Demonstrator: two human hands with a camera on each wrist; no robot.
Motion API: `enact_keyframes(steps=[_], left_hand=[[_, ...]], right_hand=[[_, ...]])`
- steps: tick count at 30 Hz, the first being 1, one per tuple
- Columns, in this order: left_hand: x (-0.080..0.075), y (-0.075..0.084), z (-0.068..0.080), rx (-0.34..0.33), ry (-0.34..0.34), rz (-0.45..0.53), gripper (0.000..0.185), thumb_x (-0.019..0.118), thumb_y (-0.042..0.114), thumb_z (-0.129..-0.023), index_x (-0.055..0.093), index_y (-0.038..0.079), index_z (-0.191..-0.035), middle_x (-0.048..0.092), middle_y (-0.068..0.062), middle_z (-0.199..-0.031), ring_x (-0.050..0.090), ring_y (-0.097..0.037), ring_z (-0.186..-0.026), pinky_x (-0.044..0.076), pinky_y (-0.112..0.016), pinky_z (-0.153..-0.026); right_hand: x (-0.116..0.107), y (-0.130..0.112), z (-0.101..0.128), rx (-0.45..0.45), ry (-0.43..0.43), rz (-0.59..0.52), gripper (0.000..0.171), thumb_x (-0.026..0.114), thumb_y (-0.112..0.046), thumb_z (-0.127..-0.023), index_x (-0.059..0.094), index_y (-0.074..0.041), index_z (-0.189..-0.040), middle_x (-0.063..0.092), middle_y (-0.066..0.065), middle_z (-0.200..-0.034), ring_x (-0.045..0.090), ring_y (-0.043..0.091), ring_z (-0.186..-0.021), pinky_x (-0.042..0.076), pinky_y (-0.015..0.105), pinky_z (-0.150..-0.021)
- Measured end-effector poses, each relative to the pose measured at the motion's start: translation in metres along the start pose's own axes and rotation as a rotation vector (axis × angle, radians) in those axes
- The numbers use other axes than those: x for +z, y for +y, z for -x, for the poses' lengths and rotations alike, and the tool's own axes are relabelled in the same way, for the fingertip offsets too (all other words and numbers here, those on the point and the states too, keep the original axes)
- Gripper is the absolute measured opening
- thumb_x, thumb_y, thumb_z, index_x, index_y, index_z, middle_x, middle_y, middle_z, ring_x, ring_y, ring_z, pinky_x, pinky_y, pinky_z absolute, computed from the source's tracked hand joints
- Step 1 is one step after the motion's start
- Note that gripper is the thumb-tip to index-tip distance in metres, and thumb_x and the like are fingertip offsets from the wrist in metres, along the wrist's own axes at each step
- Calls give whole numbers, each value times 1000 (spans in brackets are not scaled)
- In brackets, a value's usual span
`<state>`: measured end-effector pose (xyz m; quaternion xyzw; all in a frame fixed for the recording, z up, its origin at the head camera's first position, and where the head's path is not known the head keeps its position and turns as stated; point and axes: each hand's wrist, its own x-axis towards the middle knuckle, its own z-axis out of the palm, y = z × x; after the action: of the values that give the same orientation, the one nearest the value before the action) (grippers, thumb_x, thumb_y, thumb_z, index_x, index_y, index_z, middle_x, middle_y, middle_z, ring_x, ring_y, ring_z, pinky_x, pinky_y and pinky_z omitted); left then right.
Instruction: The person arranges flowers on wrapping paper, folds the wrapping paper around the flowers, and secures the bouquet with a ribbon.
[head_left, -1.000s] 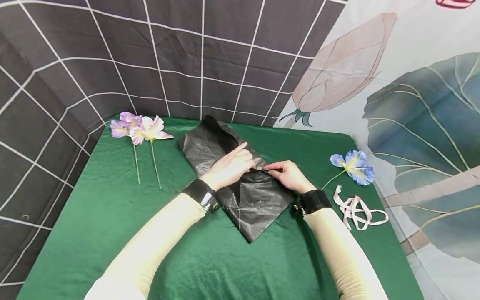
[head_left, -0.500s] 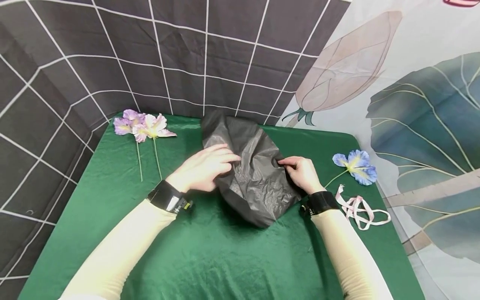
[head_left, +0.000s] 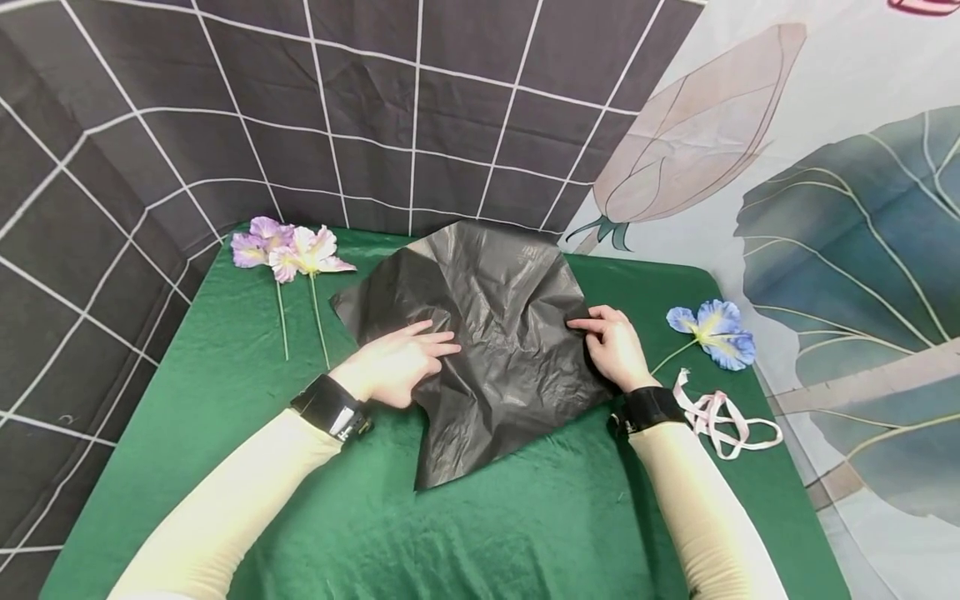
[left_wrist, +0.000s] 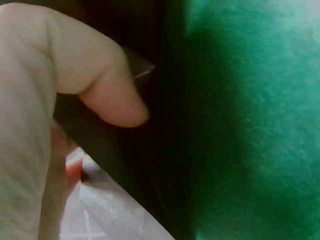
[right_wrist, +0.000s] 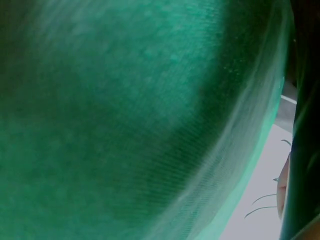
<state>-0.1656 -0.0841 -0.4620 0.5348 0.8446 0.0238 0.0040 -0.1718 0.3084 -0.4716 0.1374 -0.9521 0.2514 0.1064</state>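
A crumpled black plastic sheet [head_left: 495,333] lies spread on the green tablecloth [head_left: 487,525] in the head view. My left hand [head_left: 397,362] presses flat on the sheet's left part with straight fingers. My right hand [head_left: 611,342] pinches the sheet's right edge between thumb and fingers. The left wrist view shows my thumb [left_wrist: 110,95] against the dark sheet [left_wrist: 150,150] beside green cloth [left_wrist: 250,125]. Only blurred green cloth [right_wrist: 125,125] fills the right wrist view.
Two purple-pink artificial flowers [head_left: 285,250] on stems lie at the table's back left. A blue flower [head_left: 712,333] and a loose pink ribbon [head_left: 720,421] lie at the right edge. Patterned curtains hang close behind the table.
The folded black sheet has been opened out and now lies wide across the table. My left hand moved left and flattened on it; my right hand kept hold of the right edge.
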Motion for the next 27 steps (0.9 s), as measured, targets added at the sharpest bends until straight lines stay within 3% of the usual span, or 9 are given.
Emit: enact_keyframes(steps=[7, 11, 17, 20, 23, 26, 27], left_hand=[[-4, -6, 6, -69, -56, 153, 30, 65, 6, -55, 42, 25, -58, 42, 2, -148, 26, -21, -142, 13, -42, -116], [-7, -13, 10, -60, -65, 211, 33, 66, -4, -54, 46, 22, -59, 41, 0, -148, 24, -24, -143, 12, -45, -116], [-6, -19, 10, -11, -3, 211, 35, 63, -7, -64, 49, 23, -56, 47, -2, -143, 31, -26, -140, 15, -49, -115], [-2, -21, 10, -32, 52, 266, 36, 57, -7, -71, 46, 23, -56, 54, -2, -137, 39, -25, -135, 20, -50, -114], [3, -21, 10, -89, 121, 324, 29, 50, -6, -81, 55, 20, -69, 57, -2, -134, 43, -24, -133, 24, -52, -112], [11, -21, 10, -155, 128, 320, 19, 53, 10, -93, 64, 17, -107, 45, -3, -145, 35, -24, -138, 20, -55, -112], [14, -20, 10, -174, 111, 311, 27, 56, 19, -94, 60, 17, -121, 38, -4, -150, 30, -25, -141, 17, -57, -112]], right_hand=[[2, -3, -1, 84, -121, -2, 43, 51, 3, -83, 70, -18, -115, 49, 12, -137, 41, 35, -129, 30, 50, -105], [4, -2, -2, 94, -168, 4, 46, 49, 4, -83, 68, -15, -119, 47, 16, -139, 40, 39, -129, 31, 53, -104], [4, 3, -5, 72, -173, 4, 47, 47, 7, -82, 68, -15, -119, 52, 16, -134, 45, 41, -123, 35, 54, -99], [5, 4, -5, 71, -157, 7, 45, 48, 6, -83, 69, -15, -117, 58, 14, -127, 48, 38, -117, 36, 51, -98], [5, 5, -5, 65, -133, 3, 35, 53, 0, -87, 70, -13, -114, 63, 13, -120, 52, 35, -113, 36, 48, -98], [6, 6, -4, 66, -123, 0, 27, 61, -7, -88, 71, -12, -113, 64, 13, -117, 55, 33, -112, 40, 47, -97], [6, 5, -4, 62, -128, -7, 27, 64, -8, -88, 71, -12, -113, 64, 13, -118, 56, 33, -112, 41, 47, -97]])
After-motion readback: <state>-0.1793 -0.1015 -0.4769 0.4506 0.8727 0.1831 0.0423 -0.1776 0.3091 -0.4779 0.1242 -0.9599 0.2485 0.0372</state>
